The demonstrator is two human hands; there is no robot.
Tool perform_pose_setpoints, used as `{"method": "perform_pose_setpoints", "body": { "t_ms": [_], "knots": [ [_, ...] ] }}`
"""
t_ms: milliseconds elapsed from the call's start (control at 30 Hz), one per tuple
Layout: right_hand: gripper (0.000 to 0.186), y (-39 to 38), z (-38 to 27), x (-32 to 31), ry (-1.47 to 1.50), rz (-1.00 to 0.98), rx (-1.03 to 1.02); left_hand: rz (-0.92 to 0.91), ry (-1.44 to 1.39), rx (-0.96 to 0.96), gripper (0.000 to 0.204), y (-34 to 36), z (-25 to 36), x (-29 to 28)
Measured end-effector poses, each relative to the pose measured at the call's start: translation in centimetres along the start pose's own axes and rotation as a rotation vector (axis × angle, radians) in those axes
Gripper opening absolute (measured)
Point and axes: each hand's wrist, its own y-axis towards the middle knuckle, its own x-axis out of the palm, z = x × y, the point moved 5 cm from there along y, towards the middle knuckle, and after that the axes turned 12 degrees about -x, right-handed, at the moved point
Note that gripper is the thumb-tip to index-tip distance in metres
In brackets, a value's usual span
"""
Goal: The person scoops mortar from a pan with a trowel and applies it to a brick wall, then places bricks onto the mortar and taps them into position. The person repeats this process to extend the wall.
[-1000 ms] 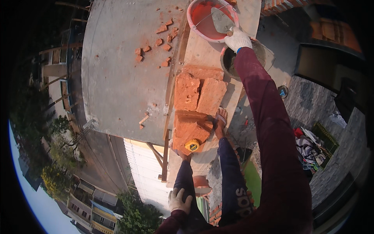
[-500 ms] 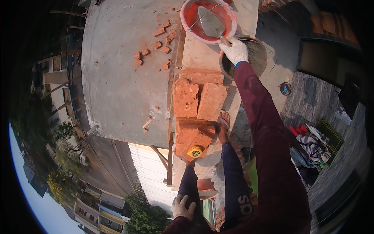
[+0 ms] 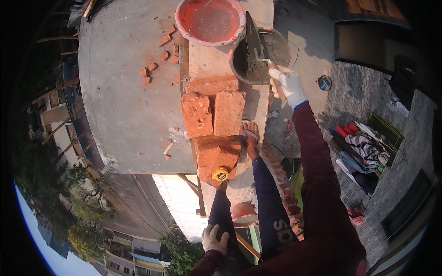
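My right hand point(image 3: 285, 85), in a white glove, grips a trowel point(image 3: 253, 39) by its handle, the dark blade over a bucket of grey mortar point(image 3: 253, 69). A pink bucket point(image 3: 209, 23) with a wire handle stands beside it. My gloved left hand point(image 3: 215, 239) rests on my left leg with fingers apart. Red bricks point(image 3: 229, 110) lie stacked on a narrow board ledge point(image 3: 207, 62) between my feet and the buckets, with a yellow tape measure point(image 3: 220, 173) on the nearer brick.
A grey concrete slab point(image 3: 124, 115) with scattered brick fragments lies at left, beside a drop to street and trees. A lower tiled floor point(image 3: 354, 87) with a pile of cloths point(image 3: 363, 152) is at right. A brick course point(image 3: 287, 193) runs by my right leg.
My right hand has moved the trowel out of the pink bucket, rightward and down over the mortar bucket. The view has shifted, so the scene sits further left. My left hand stays on my leg.
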Motion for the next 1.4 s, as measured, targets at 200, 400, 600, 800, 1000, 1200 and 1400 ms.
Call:
{"method": "perform_pose_setpoints", "body": {
  "t_ms": [200,400,600,800,1000,1200,1400],
  "knots": [
    [0.038,-3.0,-2.2,-1.7,0.097,-0.092,-0.011,-0.021,0.0,0.006,0.058,0.2,0.1,-0.3],
    [0.046,-5.6,-4.5,-3.0,-0.202,-0.081,-0.159,-0.012,-0.022,-0.003,0.057,-0.1,0.5,-0.3],
    [0.052,-6.3,-5.2,-4.4,-0.975,0.129,-0.715,0.003,-0.025,0.032,0.057,-0.1,0.4,0.0],
    [0.047,-1.8,-6.6,-5.1,-0.891,0.264,-0.489,-0.022,-0.061,0.0,0.058,-0.1,-0.1,0.0],
    [0.05,-2.4,-8.3,1.1,-0.944,-0.07,-0.505,-0.022,-0.059,-0.034,0.058,-0.4,-0.6,0.3],
    [0.053,11.5,-6.7,10.8,-1.224,-0.22,-0.517,-0.012,-0.083,-0.036,0.059,-0.2,-0.9,0.6],
    [0.051,13.7,-4.9,14.4,-1.157,-0.198,-0.398,0.005,-0.098,-0.042,0.059,-0.8,-0.8,0.8]
  ]
}}
